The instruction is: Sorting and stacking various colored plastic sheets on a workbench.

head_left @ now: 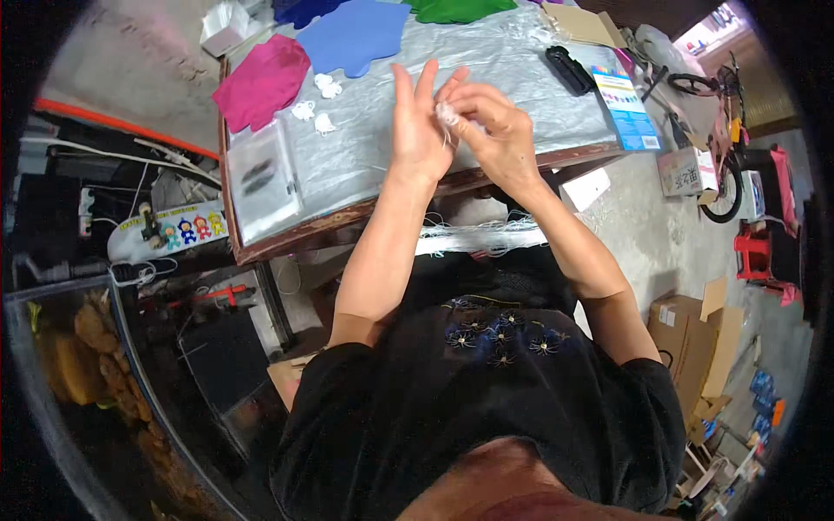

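My right hand (504,143) is closed in a pinch on a small bundle of white thread (446,114). A loose end of thread hangs below the pinch. My left hand (419,130) is held up right beside it, palm inward and fingers stretched apart; some of its fingers are partly hidden behind the right hand. Whether the thread touches the left palm is hard to make out. Small white thread bundles (328,85) lie on the table left of my hands. Across my lap stretches a hank of long white threads (478,238).
A silvery sheet covers the wooden table (365,130). On it are pink cloth (263,82), blue cloth (354,39), green cloth (460,9), a clear plastic bag (265,187), a black object (569,69) and a blue-white package (625,108). A glass tank (122,286) stands left.
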`<state>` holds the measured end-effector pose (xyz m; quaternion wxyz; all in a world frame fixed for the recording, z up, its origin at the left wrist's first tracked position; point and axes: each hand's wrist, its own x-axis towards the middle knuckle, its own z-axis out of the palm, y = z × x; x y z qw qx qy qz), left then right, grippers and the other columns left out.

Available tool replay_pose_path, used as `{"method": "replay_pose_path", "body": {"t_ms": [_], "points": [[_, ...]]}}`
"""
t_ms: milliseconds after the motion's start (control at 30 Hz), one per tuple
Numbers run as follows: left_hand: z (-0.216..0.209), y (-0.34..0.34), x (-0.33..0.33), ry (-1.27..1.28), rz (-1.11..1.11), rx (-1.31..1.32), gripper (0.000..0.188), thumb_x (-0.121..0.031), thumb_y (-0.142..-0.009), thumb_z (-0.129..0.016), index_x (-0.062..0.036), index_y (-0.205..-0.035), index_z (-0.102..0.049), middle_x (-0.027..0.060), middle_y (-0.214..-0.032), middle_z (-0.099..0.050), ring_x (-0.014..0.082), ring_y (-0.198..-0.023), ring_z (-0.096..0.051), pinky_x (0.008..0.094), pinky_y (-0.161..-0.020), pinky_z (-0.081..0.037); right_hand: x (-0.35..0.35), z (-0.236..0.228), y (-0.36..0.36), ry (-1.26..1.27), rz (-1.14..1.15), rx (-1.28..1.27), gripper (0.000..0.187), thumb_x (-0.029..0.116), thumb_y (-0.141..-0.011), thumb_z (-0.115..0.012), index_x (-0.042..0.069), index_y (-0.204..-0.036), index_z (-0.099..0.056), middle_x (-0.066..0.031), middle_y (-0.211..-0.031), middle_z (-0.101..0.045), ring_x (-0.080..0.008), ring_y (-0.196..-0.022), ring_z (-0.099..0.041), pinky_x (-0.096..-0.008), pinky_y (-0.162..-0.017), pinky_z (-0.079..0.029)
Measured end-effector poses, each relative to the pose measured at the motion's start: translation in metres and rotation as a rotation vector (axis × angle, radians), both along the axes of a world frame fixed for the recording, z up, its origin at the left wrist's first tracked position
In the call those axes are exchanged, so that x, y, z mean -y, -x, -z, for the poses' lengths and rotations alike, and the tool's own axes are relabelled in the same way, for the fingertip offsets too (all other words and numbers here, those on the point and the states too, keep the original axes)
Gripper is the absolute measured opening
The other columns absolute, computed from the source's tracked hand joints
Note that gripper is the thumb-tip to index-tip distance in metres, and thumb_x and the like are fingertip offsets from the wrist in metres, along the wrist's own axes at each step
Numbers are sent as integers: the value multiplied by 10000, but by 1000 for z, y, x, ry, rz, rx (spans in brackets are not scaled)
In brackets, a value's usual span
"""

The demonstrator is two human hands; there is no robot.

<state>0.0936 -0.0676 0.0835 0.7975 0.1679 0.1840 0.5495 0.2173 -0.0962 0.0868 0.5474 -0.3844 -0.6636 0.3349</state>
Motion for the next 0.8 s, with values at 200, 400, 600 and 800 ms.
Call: {"method": "replay_pose_path", "body": {"t_ms": [200, 400, 600, 800], "points": [[0, -14, 8, 80, 220, 169, 751, -602, -1039, -383, -7, -1498, -376, 255, -1494, -458, 342, -1313, -521, 460, -1082, -450, 3, 3, -26, -392, 36, 470, 258, -58, -866, -660, -16, -1119, -690, -129, -1181, -675, -242, -1034, -679, -340, -870, -549], [6, -27, -2, -163, -111, -186, 810, -660, -998, -411, 1, -1466, -422, 188, -1435, -535, 295, -1330, -518, 394, -1119, -429, 12, -33, -50, -155, -126, 318, 302, -8, -895, -640, -26, -1195, -669, -198, -1303, -638, -337, -1202, -632, -375, -1022, -494], [0, -76, 20, -206, -132, -382, 807, -627, -1026, -400, -18, -1546, -302, 164, -1559, -397, 273, -1424, -417, 391, -1167, -363, -48, -5, -40, -227, 311, 419, 612, 445, -1044, -465, 5, -1468, -452, -258, -1572, -364, -415, -1486, -302, -457, -1223, -220], [11, -87, 27, -152, -495, -237, 739, -641, -1035, -336, -179, -1601, -226, 108, -1622, -289, 356, -1441, -368, 535, -1138, -363, -12, -23, -20, -99, -292, 133, 732, 550, -1040, -396, 45, -1564, -318, -248, -1619, -277, -419, -1530, -175, -509, -1245, -107]]}}
